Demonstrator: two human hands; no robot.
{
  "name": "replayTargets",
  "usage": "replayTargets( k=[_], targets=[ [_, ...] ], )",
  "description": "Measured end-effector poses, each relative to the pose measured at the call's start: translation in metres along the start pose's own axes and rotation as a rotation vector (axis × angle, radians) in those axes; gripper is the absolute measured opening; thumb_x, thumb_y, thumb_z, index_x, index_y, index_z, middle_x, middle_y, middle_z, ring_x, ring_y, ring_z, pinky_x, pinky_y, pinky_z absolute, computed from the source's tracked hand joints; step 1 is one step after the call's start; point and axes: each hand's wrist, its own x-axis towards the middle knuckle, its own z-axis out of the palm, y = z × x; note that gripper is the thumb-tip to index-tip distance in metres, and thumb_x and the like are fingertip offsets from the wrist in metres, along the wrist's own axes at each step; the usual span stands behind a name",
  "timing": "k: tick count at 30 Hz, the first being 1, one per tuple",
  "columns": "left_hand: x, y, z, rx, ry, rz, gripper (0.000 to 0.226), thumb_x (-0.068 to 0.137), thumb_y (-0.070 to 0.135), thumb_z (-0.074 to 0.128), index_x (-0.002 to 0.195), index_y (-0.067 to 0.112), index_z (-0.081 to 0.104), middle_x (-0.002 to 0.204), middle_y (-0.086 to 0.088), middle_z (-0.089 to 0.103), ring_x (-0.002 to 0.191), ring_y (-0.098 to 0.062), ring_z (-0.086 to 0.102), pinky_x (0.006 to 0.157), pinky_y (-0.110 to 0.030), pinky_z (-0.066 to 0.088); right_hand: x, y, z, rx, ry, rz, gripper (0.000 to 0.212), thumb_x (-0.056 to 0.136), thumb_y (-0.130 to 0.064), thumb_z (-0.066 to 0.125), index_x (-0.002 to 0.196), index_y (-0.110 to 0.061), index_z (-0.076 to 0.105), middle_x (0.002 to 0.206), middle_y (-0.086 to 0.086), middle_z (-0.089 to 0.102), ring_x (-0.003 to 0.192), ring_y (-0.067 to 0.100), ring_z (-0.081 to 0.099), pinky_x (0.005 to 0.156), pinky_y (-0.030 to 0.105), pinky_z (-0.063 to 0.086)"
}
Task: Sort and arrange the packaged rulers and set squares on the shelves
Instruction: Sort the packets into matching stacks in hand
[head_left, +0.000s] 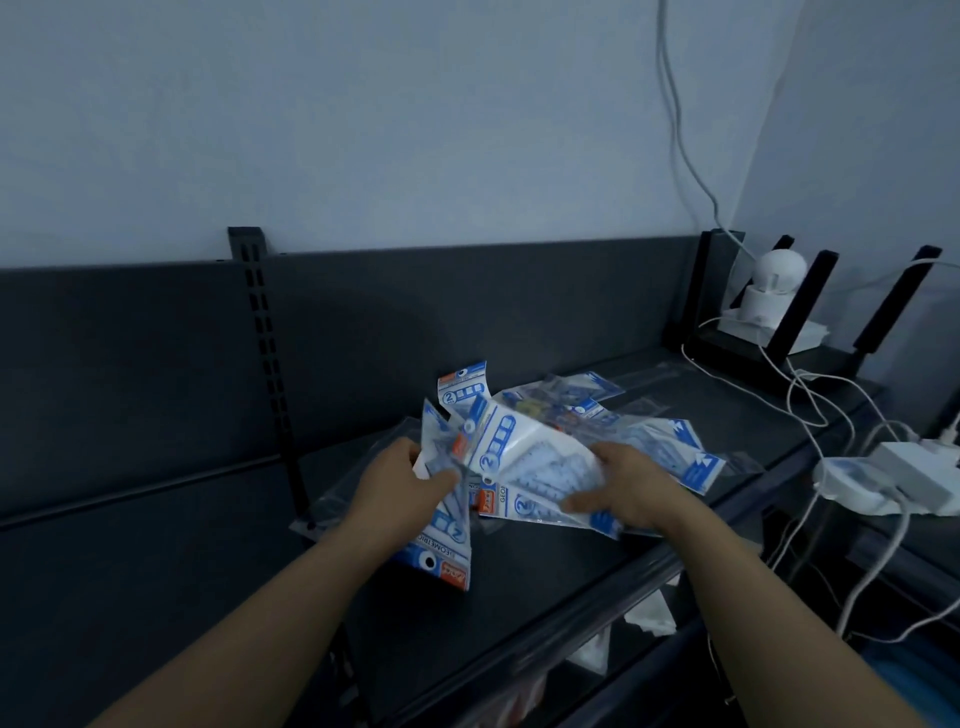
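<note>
In the head view, both hands are over a dark shelf (519, 566), in the middle of a loose pile of packaged set squares (670, 441). The packets are clear plastic with blue and white printed cards, and they lie on the shelf crossed over each other, some flat and some tilted up.

The left hand (402, 478) grips one packet (449, 540) at its upper part, with the thumb pressed on the front. This packet hangs down toward the front edge of the shelf, its orange label at the bottom.

The right hand (621, 483) holds another packet (519, 447), lifted and tilted. Its fingers are curled on the packet and the thumb points left below it. The picture is blurred here, so I cannot tell how many packets this hand has.

At the far right stand a small white round camera (771, 291) and a white power strip (919, 467), with white cables (810, 400) between them.
</note>
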Motion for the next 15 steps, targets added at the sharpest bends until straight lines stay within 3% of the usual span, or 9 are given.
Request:
replayTargets(
  k=[3, 8, 12, 15],
  targets=[
    [0.001, 0.001, -0.007, -0.115, 0.095, 0.000, 0.020, 0.089, 0.025, 0.066, 0.094, 0.007, 0.057, 0.090, -0.008, 0.065, 0.081, -0.023, 0.063, 0.063, -0.030, 0.047, 0.004, -0.009, 0.005, 0.208, 0.111, -0.032, 0.027, 0.080, -0.020, 0.076, 0.104, -0.013, 0.065, 0.101, 0.006, 0.071, 0.073, 0.009, 0.063, 0.061, 0.020, 0.048],
    [0.004, 0.003, -0.005, -0.158, 0.116, 0.008, 0.010, 0.092, 0.021, 0.060, 0.097, 0.013, 0.057, 0.091, -0.001, 0.063, 0.078, -0.011, 0.060, 0.058, -0.023, 0.043, 0.011, -0.017, 0.009, 0.501, 0.252, 0.076, 0.024, 0.092, -0.024, 0.062, 0.111, -0.010, 0.063, 0.103, 0.010, 0.069, 0.090, 0.028, 0.067, 0.083, 0.043, 0.055],
    [0.002, 0.000, 0.013, -0.089, 0.010, -0.032, 0.003, 0.093, 0.016, 0.057, 0.091, 0.018, 0.056, 0.087, 0.002, 0.062, 0.074, -0.008, 0.058, 0.056, -0.022, 0.042, 0.011, -0.020, 0.020, 0.306, 0.156, 0.071, 0.022, 0.094, -0.014, 0.057, 0.112, -0.003, 0.062, 0.099, 0.009, 0.065, 0.081, 0.020, 0.060, 0.063, 0.023, 0.049],
    [0.001, -0.001, 0.025, -0.080, -0.044, -0.027, 0.013, 0.093, 0.011, 0.053, 0.097, 0.023, 0.053, 0.096, 0.005, 0.060, 0.087, -0.012, 0.058, 0.068, -0.024, 0.044, 0.009, -0.023, 0.028, 0.312, 0.086, 0.063, 0.022, 0.090, -0.010, 0.063, 0.111, -0.008, 0.058, 0.099, 0.006, 0.063, 0.077, 0.017, 0.060, 0.053, 0.017, 0.044]
  ],
)
